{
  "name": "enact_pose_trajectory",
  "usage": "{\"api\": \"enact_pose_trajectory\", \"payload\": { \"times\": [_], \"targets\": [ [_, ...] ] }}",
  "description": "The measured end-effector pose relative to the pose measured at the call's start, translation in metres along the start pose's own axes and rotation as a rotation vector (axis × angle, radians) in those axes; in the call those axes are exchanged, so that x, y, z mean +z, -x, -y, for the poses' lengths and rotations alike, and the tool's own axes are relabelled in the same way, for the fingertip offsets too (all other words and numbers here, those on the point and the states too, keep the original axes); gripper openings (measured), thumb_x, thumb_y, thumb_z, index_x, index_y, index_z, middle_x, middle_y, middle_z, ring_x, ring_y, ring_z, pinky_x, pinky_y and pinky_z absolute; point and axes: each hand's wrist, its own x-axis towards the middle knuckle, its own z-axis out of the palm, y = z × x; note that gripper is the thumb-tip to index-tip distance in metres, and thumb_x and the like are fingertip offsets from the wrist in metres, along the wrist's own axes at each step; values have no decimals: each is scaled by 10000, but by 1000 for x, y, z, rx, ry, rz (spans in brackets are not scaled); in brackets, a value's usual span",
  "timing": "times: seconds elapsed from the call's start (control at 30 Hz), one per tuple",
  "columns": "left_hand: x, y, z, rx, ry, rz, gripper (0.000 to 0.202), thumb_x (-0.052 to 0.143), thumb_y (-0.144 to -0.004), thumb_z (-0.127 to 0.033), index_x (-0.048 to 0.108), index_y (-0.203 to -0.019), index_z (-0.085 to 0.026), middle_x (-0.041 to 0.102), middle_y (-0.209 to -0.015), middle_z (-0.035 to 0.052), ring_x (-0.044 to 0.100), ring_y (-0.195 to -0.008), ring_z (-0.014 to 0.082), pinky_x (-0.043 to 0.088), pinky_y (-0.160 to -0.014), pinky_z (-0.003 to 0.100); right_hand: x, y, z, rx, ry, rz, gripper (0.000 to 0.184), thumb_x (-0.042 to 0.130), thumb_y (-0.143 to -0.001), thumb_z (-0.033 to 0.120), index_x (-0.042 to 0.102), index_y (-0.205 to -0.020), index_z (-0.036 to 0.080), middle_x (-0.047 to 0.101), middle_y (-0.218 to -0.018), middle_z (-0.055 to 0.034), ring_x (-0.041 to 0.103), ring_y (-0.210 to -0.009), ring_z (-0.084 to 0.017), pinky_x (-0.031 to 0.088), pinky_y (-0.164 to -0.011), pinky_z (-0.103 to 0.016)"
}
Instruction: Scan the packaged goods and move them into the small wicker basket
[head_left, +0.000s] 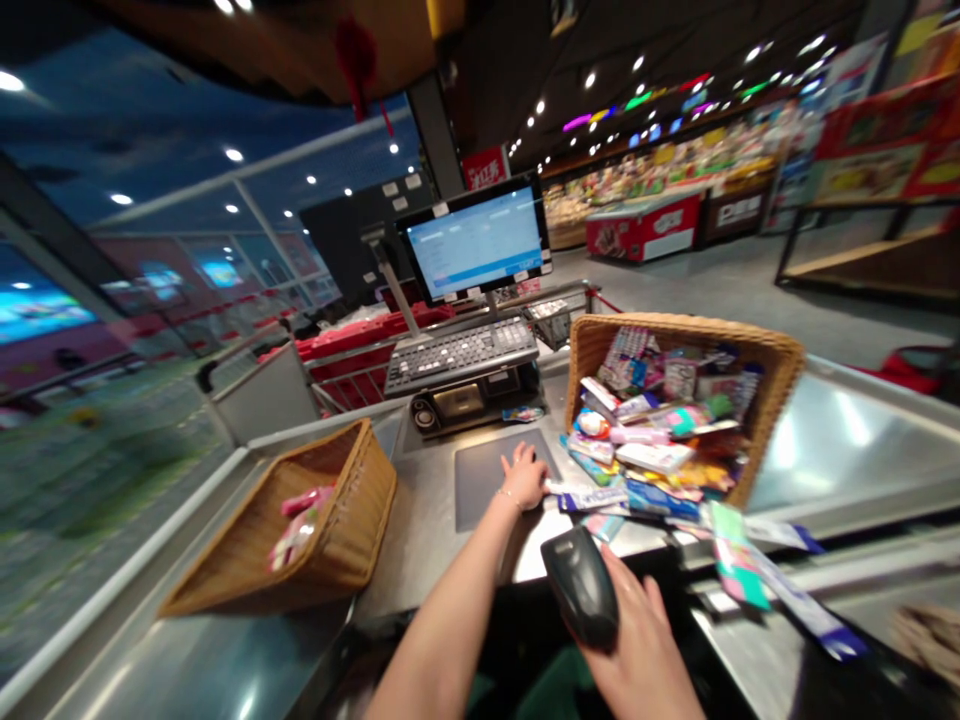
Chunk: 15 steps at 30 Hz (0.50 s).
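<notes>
The right hand (pixel 637 640) clenches a black handheld barcode scanner (pixel 579 585). The empty, relaxed left hand (pixel 523 478) rests on a dark rectangular scanning plate (pixel 487 480), just beside colourful toothpaste boxes (pixel 626 497) below a tilted wicker basket (pixel 679 345).

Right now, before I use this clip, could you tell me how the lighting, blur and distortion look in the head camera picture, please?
In the head view, the wide lens bends straight edges; the glass partition at left is smeared with blur; ceiling lights glare on the steel counter; the black handheld scanner in the right hand stays fairly sharp.
</notes>
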Motion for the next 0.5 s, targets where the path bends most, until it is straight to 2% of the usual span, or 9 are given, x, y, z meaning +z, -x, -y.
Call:
{"api": "enact_pose_trajectory", "payload": {
  "times": [0.2, 0.37, 0.5],
  "targets": [
    [3, 6, 5, 5, 13, -12, 256, 741, -688, -305, 624, -898, -215, 412, -1449, 94, 163, -1441, 300, 122, -1101, 679, -3, 1, 5, -12, -27, 11, 505, 445, -856, 309, 497, -1325, 129, 503, -1408, -144, 396, -1364, -278, 249, -1115, -609],
    [6, 14, 13, -18, 36, -63, 203, 713, -724, -328, 648, -880, -215, 446, -1431, 80, 177, -1435, 300, 116, -1101, 675, -2, 4, 9, -20, -33, 8, 506, 462, -850, 303, 495, -1330, 147, 500, -1412, -146, 419, -1348, -279, 257, -1115, -599],
    [8, 21, 22, -73, 56, -116, 150, 685, -747, -317, 663, -849, -210, 472, -1415, 78, 198, -1424, 307, 128, -1093, 682, 0, 5, 10, -28, -35, 32, 504, 432, -865, 307, 492, -1326, 113, 495, -1413, -150, 407, -1358, -269, 249, -1121, -594]
  ]
}}
